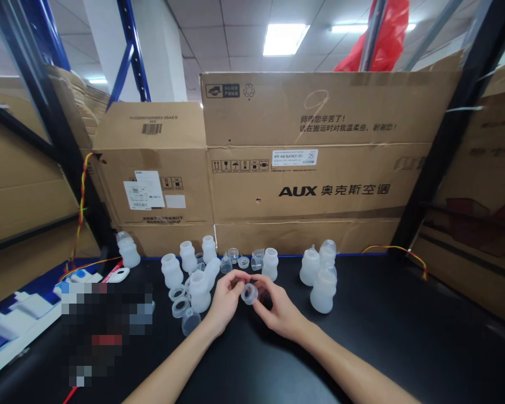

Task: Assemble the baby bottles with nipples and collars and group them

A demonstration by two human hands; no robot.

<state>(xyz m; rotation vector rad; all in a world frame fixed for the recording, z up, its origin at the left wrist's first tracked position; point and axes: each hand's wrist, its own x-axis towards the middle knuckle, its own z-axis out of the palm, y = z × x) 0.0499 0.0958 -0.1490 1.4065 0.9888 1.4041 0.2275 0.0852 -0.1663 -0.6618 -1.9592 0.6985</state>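
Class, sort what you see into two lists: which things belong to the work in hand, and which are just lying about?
Work in hand:
clear ring, between the left hand and right hand
Likely also: white bottles, loose rings, clear caps

Apparently lying about:
cardboard
power strip
red plastic
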